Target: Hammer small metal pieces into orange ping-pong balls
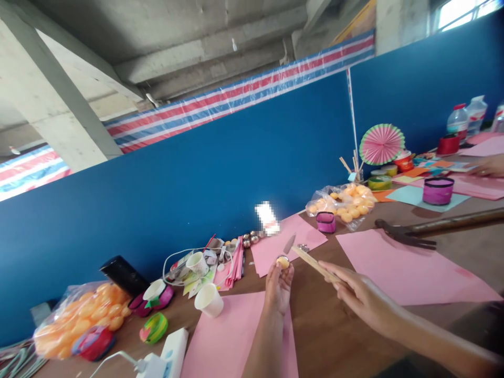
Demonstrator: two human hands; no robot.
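My left hand is raised above the table, its fingertips pinched round a small orange ball. My right hand grips the wooden handle of a knife whose metal blade points up-left, its tip just above the ball. Both hands hover over a pink paper sheet lying on the brown wooden table.
Bags of orange balls lie left and back right. White paper cups, a hammer, more pink sheets, a paper fan, bottles and another person's hand are about. A blue partition backs the table.
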